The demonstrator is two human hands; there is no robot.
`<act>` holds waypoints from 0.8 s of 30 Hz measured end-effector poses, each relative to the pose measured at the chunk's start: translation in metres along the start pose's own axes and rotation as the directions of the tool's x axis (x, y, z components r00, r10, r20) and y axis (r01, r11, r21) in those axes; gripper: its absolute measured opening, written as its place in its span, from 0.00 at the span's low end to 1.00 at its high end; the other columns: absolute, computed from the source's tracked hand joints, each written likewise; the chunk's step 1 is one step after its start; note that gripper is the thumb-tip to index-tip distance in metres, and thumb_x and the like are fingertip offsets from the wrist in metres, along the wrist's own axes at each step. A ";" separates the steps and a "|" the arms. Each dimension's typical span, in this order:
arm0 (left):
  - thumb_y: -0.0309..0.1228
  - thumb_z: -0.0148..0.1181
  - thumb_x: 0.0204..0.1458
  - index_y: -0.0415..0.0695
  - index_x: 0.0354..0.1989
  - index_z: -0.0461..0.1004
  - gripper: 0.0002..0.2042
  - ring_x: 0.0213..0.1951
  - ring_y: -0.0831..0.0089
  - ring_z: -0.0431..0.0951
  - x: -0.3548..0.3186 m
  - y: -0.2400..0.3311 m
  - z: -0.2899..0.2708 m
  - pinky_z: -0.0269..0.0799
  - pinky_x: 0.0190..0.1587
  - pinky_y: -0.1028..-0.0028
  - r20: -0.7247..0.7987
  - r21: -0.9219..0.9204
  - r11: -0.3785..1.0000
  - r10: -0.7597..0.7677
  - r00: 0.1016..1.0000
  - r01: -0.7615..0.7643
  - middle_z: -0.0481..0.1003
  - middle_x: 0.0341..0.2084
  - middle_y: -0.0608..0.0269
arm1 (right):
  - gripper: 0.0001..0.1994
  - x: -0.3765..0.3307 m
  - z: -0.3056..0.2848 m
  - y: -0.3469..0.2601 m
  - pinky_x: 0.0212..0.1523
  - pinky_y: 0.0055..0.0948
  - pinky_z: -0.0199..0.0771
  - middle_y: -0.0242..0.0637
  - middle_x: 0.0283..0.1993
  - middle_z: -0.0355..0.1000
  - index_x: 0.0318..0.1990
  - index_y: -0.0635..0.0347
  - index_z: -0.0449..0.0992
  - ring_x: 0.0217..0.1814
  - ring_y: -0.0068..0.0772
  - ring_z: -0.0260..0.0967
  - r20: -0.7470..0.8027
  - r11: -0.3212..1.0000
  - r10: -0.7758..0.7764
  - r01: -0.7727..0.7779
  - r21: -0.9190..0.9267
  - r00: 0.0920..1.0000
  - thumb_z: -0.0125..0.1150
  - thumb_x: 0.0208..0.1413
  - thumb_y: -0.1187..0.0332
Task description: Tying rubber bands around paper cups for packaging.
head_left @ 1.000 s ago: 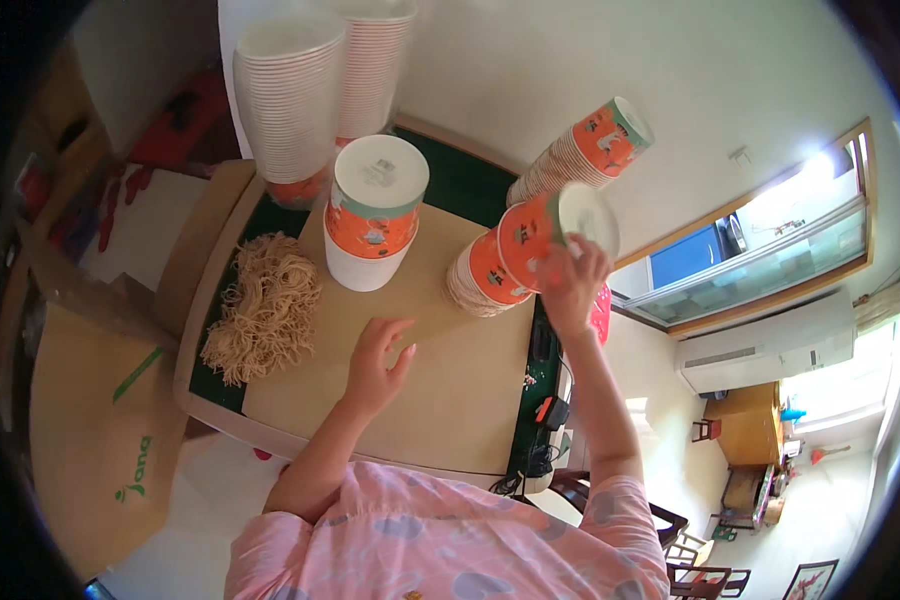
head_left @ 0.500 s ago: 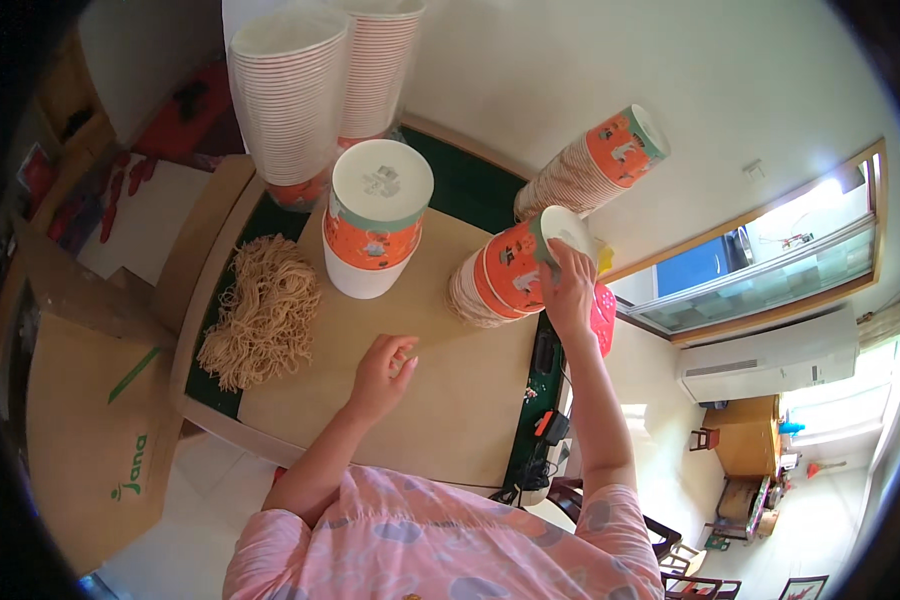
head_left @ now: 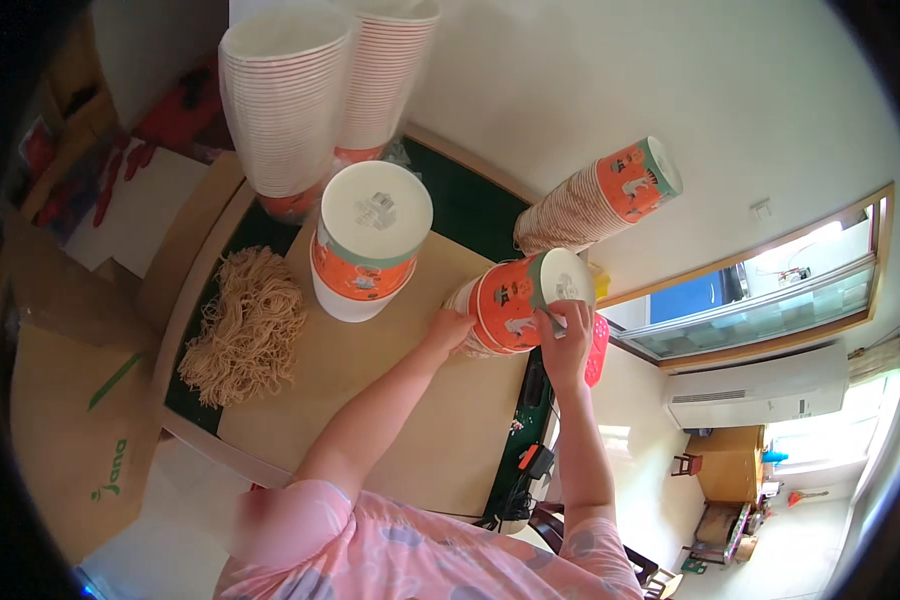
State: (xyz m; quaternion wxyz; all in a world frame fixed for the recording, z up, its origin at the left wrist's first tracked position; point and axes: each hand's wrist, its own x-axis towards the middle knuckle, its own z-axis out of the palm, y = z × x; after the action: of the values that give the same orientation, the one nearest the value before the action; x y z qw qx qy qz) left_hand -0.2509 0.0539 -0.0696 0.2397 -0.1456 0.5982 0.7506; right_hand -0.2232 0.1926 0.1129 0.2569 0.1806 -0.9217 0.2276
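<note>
An upside-down stack of orange paper buckets point(head_left: 508, 304) with a green band and white base stands at the right of the board. My right hand point(head_left: 568, 345) grips its rim by the white base, fingers bent over the edge. Lower down, my left hand point(head_left: 452, 330) presses on the near left side, its fingers partly hidden against the stack. Left of it stands another upturned orange bucket point(head_left: 372, 235) with a white lower part. A heap of beige yarn point(head_left: 242, 330) lies at the board's left edge.
Tall nested stacks of white buckets point(head_left: 285, 110) stand at the back left. Another leaning orange stack point(head_left: 605, 195) is by the wall. A cardboard box point(head_left: 75, 430) sits left of the table. A black plug with cables point(head_left: 536, 462) and a pink holed object point(head_left: 597, 350) line the right edge.
My left hand has moved right and forward from above the board to the side of the bucket stack. My right hand has shifted to the near edge of its base. The view has shifted slightly.
</note>
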 end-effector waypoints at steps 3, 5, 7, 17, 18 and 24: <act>0.36 0.56 0.46 0.41 0.12 0.68 0.15 0.16 0.75 0.70 0.011 -0.007 0.000 0.63 0.18 0.72 -0.066 -0.120 0.991 0.051 0.996 -0.059 0.68 0.09 0.63 | 0.08 0.002 0.001 -0.003 0.37 0.34 0.64 0.40 0.30 0.66 0.29 0.62 0.70 0.35 0.43 0.64 0.029 0.999 0.024 -0.025 0.034 0.999 0.63 0.41 0.76; 0.36 0.55 0.45 0.42 0.12 0.68 0.15 0.13 0.75 0.68 0.010 0.006 0.006 0.61 0.15 0.73 -0.109 -0.445 0.894 -0.108 0.988 0.049 0.67 0.08 0.64 | 0.08 0.000 0.000 0.003 0.37 0.33 0.65 0.40 0.30 0.66 0.29 0.62 0.70 0.35 0.42 0.64 0.020 0.999 0.034 -0.035 0.031 0.999 0.63 0.41 0.77; 0.37 0.55 0.45 0.42 0.12 0.67 0.15 0.10 0.74 0.66 0.005 0.018 0.005 0.58 0.13 0.74 -0.101 -0.721 0.682 -0.273 0.957 0.118 0.66 0.07 0.64 | 0.08 -0.003 0.000 0.009 0.36 0.32 0.65 0.39 0.30 0.67 0.29 0.63 0.70 0.34 0.41 0.64 0.012 0.999 0.043 -0.043 0.030 0.999 0.63 0.41 0.78; 0.36 0.56 0.44 0.41 0.10 0.68 0.16 0.08 0.71 0.65 0.013 -0.009 -0.003 0.61 0.12 0.71 -0.031 0.106 0.993 -0.054 0.998 0.057 0.65 0.06 0.64 | 0.07 -0.006 0.004 0.008 0.36 0.34 0.65 0.36 0.30 0.68 0.28 0.60 0.71 0.35 0.40 0.65 0.025 0.997 0.069 -0.069 0.036 0.997 0.64 0.41 0.77; 0.36 0.56 0.44 0.40 0.12 0.69 0.15 0.09 0.71 0.66 0.014 -0.012 -0.003 0.62 0.12 0.71 -0.034 0.154 0.988 0.003 0.999 0.002 0.66 0.07 0.63 | 0.07 -0.005 0.003 0.007 0.36 0.33 0.65 0.36 0.30 0.68 0.28 0.60 0.71 0.34 0.39 0.65 0.029 0.997 0.070 -0.071 0.039 0.997 0.64 0.41 0.77; 0.32 0.53 0.46 0.41 0.26 0.71 0.07 0.21 0.71 0.73 0.004 -0.007 -0.004 0.71 0.22 0.72 0.041 -0.614 0.775 -0.157 0.987 0.149 0.72 0.18 0.61 | 0.07 -0.003 0.000 0.008 0.35 0.29 0.66 0.37 0.29 0.68 0.27 0.63 0.71 0.33 0.37 0.65 0.015 0.994 0.087 -0.088 0.071 0.996 0.63 0.39 0.81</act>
State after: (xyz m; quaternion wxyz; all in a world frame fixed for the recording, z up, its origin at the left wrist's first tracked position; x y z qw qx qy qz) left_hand -0.2509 0.0516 -0.0783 0.2356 -0.2682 0.3091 0.8815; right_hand -0.2243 0.1999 0.1085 0.2347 0.1503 -0.9215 0.2704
